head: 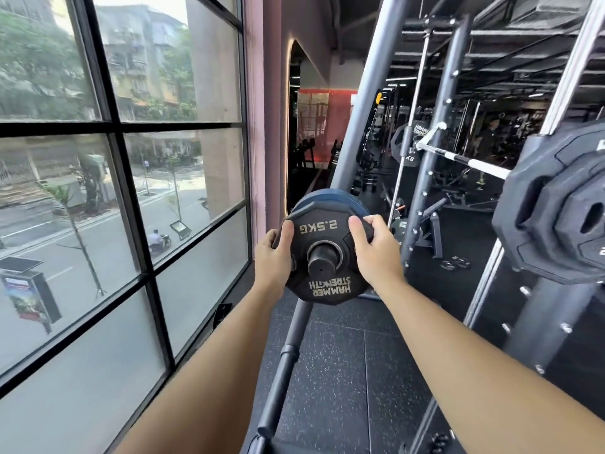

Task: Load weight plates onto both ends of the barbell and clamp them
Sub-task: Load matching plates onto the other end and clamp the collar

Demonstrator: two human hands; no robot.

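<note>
A black 2.5 kg weight plate [322, 286] marked "Hammer Strength" sits upside down on the barbell's sleeve end [322, 261], which pokes through its hole. Behind it on the same sleeve is a larger blue plate [327, 196]. My left hand [275, 253] grips the black plate's left rim and my right hand [373, 249] grips its upper right rim. The barbell's shaft [471, 162] runs away to the right, through the rack. No clamp is visible.
A large window wall [131, 208] stands close on the left. Grey rack uprights [363, 103] rise behind the plate, and a low grey bar [284, 362] runs across the black rubber floor. Big black plates [556, 208] hang on the rack at right.
</note>
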